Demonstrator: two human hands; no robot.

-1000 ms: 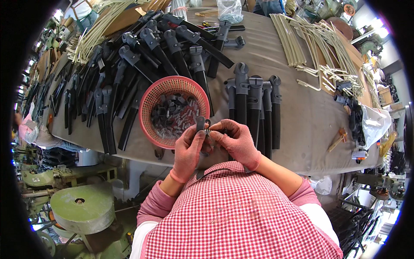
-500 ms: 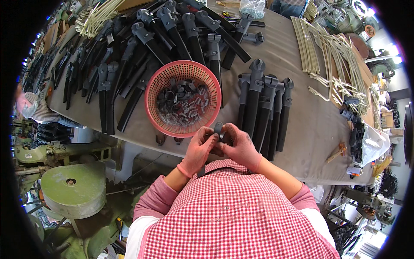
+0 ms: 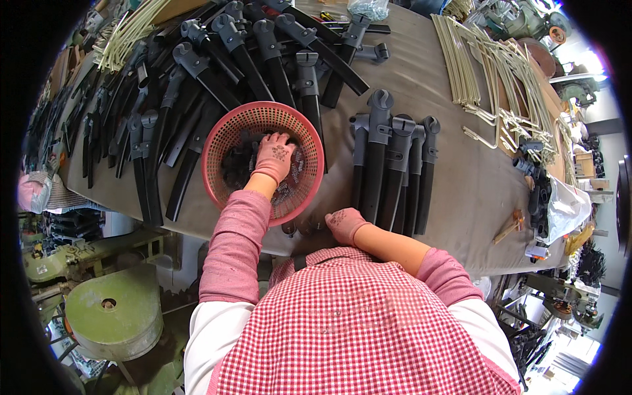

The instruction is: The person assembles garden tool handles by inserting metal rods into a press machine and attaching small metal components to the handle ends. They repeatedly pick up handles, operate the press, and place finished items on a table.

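My left hand [image 3: 274, 158], in a pink glove, reaches into a round red plastic basket [image 3: 217, 197], its fingers a little apart on the parts. The basket holds small black clip-like parts [image 3: 238, 163] and many small metal springs [image 3: 294, 172]. My right hand [image 3: 347, 226], gloved too, rests at the table's near edge with its fingers curled in; whatever it holds is hidden. Small metallic pieces [image 3: 304, 226] at the table edge lie just left of it. Beyond this hand stands a group of black tubes with grey clamp heads [image 3: 380, 135].
A large pile of black tubes with grey heads [image 3: 266, 43] spreads behind and left of the basket. Bent cream-coloured rods [image 3: 490, 85] lie at the far right. A wooden-handled tool [image 3: 508, 227] and a white plastic bag [image 3: 567, 212] are at right. A green machine [image 3: 112, 309] stands lower left.
My hands have separated from the dark grey part they held together. The left has moved forward into the basket; the right has lowered to the table edge. The view has shifted slightly.
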